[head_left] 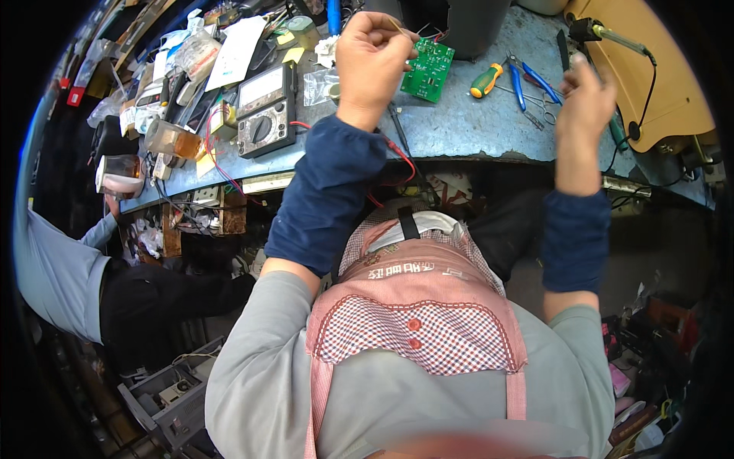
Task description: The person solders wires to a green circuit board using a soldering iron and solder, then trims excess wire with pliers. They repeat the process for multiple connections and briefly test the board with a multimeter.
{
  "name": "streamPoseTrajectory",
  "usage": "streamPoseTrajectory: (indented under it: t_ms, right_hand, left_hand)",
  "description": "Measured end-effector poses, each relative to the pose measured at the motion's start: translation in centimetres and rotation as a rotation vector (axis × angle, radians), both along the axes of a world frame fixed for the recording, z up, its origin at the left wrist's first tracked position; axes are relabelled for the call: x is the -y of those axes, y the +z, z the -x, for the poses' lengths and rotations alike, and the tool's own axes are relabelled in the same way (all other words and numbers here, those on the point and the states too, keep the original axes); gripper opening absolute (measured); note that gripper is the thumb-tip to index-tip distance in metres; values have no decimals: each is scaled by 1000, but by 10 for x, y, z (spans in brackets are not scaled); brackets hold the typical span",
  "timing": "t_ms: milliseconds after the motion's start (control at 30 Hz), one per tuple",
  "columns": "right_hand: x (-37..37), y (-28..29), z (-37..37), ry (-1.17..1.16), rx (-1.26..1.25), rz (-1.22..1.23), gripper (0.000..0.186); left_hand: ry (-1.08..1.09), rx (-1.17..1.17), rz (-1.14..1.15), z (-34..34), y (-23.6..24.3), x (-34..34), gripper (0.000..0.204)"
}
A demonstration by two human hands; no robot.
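Note:
My left hand point(371, 65) pinches a thin, pale stick beside a green circuit board point(428, 75), which has small wires at its top. My right hand point(582, 99) is raised at the right, under a soldering iron point(623, 40); its fingers are blurred and partly curled, and I cannot tell whether they hold anything. Between my hands lie a yellow-and-green screwdriver point(487, 80), blue-handled pliers point(518, 90) and metal scissors point(544, 112).
An analog meter point(261, 132) with red leads, glass jars point(172, 139) and cluttered tools and papers cover the bench's left. A black bin point(474, 27) stands behind the board, a tan panel point(673, 84) at right. A co-worker in grey point(69, 275) is at left.

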State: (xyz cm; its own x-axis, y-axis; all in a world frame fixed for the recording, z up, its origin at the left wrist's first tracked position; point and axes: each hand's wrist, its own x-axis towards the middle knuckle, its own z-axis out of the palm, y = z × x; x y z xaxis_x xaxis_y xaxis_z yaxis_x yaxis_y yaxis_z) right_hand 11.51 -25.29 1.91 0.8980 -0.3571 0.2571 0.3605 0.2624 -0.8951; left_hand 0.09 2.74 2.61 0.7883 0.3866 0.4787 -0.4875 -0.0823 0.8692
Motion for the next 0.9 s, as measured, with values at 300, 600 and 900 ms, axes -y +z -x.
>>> streamPoseTrajectory:
  t_ms: [300, 600, 900]
  right_hand:
    - [76, 45, -118, -96, 58, 197, 32]
    - [11, 24, 50, -98, 638, 113, 28]
    - [-58, -54, 84, 414, 222, -158, 30]
  left_hand:
    - [98, 8, -141, -16, -39, -7, 13]
    - [53, -31, -110, -14, -32, 3, 8]
    - [90, -46, -89, -18, -44, -5, 11]
